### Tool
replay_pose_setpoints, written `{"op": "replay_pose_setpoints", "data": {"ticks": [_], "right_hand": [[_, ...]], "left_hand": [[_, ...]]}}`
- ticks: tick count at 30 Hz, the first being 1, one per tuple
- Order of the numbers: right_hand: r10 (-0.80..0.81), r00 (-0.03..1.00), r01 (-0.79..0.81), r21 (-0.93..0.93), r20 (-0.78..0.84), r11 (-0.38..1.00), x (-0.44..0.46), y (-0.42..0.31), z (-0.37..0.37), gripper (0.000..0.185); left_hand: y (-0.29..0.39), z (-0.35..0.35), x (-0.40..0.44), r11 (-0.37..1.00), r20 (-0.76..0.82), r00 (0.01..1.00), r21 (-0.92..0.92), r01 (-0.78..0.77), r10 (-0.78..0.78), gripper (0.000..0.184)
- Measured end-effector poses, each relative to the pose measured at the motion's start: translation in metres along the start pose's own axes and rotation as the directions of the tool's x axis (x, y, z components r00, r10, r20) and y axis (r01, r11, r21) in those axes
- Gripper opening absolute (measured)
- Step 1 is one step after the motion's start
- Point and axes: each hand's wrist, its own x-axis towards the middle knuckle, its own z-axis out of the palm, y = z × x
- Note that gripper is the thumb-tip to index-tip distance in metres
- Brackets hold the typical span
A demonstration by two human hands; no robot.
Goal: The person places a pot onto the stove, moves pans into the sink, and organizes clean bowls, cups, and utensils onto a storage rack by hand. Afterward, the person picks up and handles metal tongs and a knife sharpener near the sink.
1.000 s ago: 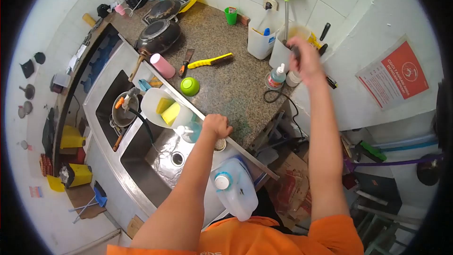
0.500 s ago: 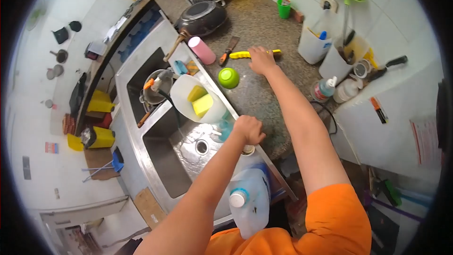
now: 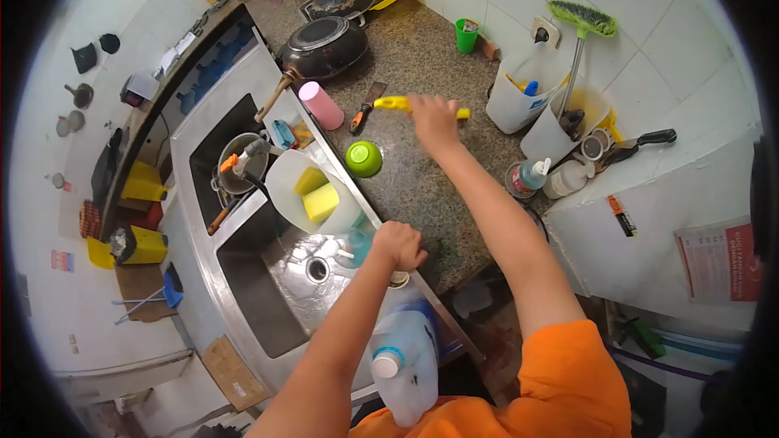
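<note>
My right hand (image 3: pixel 434 120) is closed around a yellow-handled tool (image 3: pixel 393 103) over the stone counter. Both ends of the tool stick out past my fingers; its middle is hidden. Left of it lies a scraper (image 3: pixel 367 108) with an orange and black handle. A green bowl (image 3: pixel 363 159) and a pink cup (image 3: pixel 320 105) stand nearby. My left hand (image 3: pixel 398 246) is curled at the front rim of the sink (image 3: pixel 268 308), above a pale container. Whatever its fingers hold, if anything, is hidden. Close to my body is a translucent jug (image 3: pixel 410 381) with a blue-and-white cap.
A white tub (image 3: pixel 345 215) with yellow sponges (image 3: pixel 320 202) sits over the sink. Black pans (image 3: pixel 324 47) rest on the far counter. Along the wall stand utensil containers (image 3: pixel 513 105), a soap bottle (image 3: pixel 529 177) and a knife (image 3: pixel 637 146).
The view has shifted, so the sink and counter appear further left and lower. The yellow-handled tool has tilted slightly in my right hand. My left hand stays at the sink rim.
</note>
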Motion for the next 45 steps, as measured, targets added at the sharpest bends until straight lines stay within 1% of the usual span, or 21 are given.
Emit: {"op": "replay_pose_setpoints", "data": {"ticks": [2, 4, 8, 10, 11, 13, 15, 16, 17, 18, 19, 22, 24, 27, 31, 34, 36, 38, 42, 44, 45], "right_hand": [[-0.060, 0.892, 0.066, -0.002, -0.447, 0.998, -0.003, 0.006, -0.065, 0.023], [-0.072, 0.769, 0.088, -0.006, -0.635, 0.996, -0.002, 0.026, -0.145, 0.021], [0.212, 0.668, -0.216, 0.087, -0.713, 0.972, -0.002, 0.121, -0.218, 0.026], [0.524, 0.642, -0.388, 0.352, -0.560, 0.852, -0.016, 0.158, -0.224, 0.034], [0.519, 0.651, -0.374, 0.360, -0.555, 0.855, -0.019, 0.146, -0.226, 0.034], [0.006, 0.411, -0.430, -0.188, -0.911, 0.883, -0.023, 0.106, -0.226, 0.041], [0.028, 0.555, -0.085, -0.023, -0.831, 0.996, -0.015, 0.060, -0.183, 0.039], [0.211, 0.748, 0.046, 0.365, -0.630, 0.930, -0.009, 0.027, -0.147, 0.028], [0.230, 0.948, -0.069, 0.566, -0.218, 0.822, 0.000, 0.009, -0.111, 0.023], [0.121, 0.993, -0.109, 0.508, 0.010, 0.854, 0.010, -0.010, -0.067, 0.024], [-0.060, 0.991, 0.002, 0.424, 0.123, 0.906, 0.023, -0.020, -0.005, 0.026], [-0.122, 0.938, -0.039, 0.450, 0.325, 0.892, 0.048, -0.062, 0.072, 0.038], [-0.076, 0.914, -0.027, 0.249, 0.397, 0.968, 0.059, -0.083, 0.104, 0.050], [-0.034, 0.802, -0.086, 0.173, 0.597, 0.981, 0.072, -0.088, 0.118, 0.053], [0.116, 0.767, -0.213, 0.080, 0.631, 0.974, 0.064, -0.053, 0.129, 0.048], [0.171, 0.850, -0.294, 0.181, 0.498, 0.939, 0.045, -0.007, 0.145, 0.037], [0.228, 0.965, -0.261, 0.487, 0.128, 0.833, 0.014, -0.008, 0.090, 0.021], [0.317, 0.944, -0.179, 0.658, -0.095, 0.731, -0.008, -0.013, 0.035, 0.018], [0.479, 0.758, -0.077, 0.668, -0.443, 0.740, 0.006, 0.018, -0.036, 0.022], [0.680, 0.721, -0.093, 0.991, 0.134, -0.096, 0.032, 0.052, -0.068, 0.033], [0.653, 0.745, -0.021, 0.983, 0.137, -0.182, 0.044, 0.072, -0.079, 0.043]], "left_hand": [[0.000, -0.002, 0.000, 1.000, 0.015, 1.000, -0.013, 0.015, -0.015, 0.038], [0.001, -0.002, -0.002, 0.999, 0.000, 1.000, -0.030, 0.013, -0.013, 0.038], [0.005, -0.017, -0.002, 0.999, 0.113, 0.993, 0.011, 0.038, -0.039, 0.041], [0.003, -0.007, -0.002, 1.000, 0.055, 0.998, -0.016, 0.026, -0.026, 0.041], [0.000, -0.003, -0.002, 0.999, 0.001, 1.000, -0.038, 0.016, -0.016, 0.040], [-0.001, -0.008, -0.003, 0.999, 0.015, 0.999, -0.040, 0.034, -0.033, 0.040], [-0.001, -0.007, -0.002, 0.999, 0.048, 0.998, -0.039, 0.038, -0.036, 0.040], [-0.002, -0.005, 0.000, 0.999, 0.044, 0.999, -0.035, 0.027, -0.026, 0.040], [-0.002, -0.002, 0.000, 0.999, 0.041, 0.999, -0.033, 0.019, -0.018, 0.039], [-0.002, -0.001, -0.001, 0.999, 0.053, 0.998, -0.028, 0.038, -0.037, 0.039], [-0.001, -0.004, -0.002, 0.999, 0.052, 0.998, -0.039, 0.038, -0.036, 0.038], [-0.003, -0.002, 0.001, 0.997, 0.054, 0.998, -0.064, 0.040, -0.037, 0.037], [-0.002, -0.001, 0.000, 0.994, 0.058, 0.997, -0.094, 0.056, -0.051, 0.036], [-0.004, -0.004, -0.004, 0.993, 0.069, 0.996, -0.101, 0.055, -0.048, 0.036], [-0.003, -0.002, -0.003, 0.993, 0.045, 0.998, -0.108, 0.044, -0.039, 0.038], [-0.002, -0.003, -0.003, 0.995, 0.044, 0.999, -0.093, 0.029, -0.025, 0.039], [-0.003, -0.003, -0.002, 0.996, 0.051, 0.998, -0.076, 0.035, -0.031, 0.039], [-0.003, -0.002, 0.000, 0.996, 0.066, 0.997, -0.079, 0.042, -0.037, 0.039], [-0.002, -0.003, -0.003, 0.996, 0.059, 0.997, -0.079, 0.051, -0.047, 0.039], [-0.002, -0.003, -0.001, 0.997, 0.047, 0.998, -0.070, 0.044, -0.041, 0.039], [-0.004, -0.002, -0.001, 0.996, 0.046, 0.998, -0.067, 0.051, -0.048, 0.039]]}}
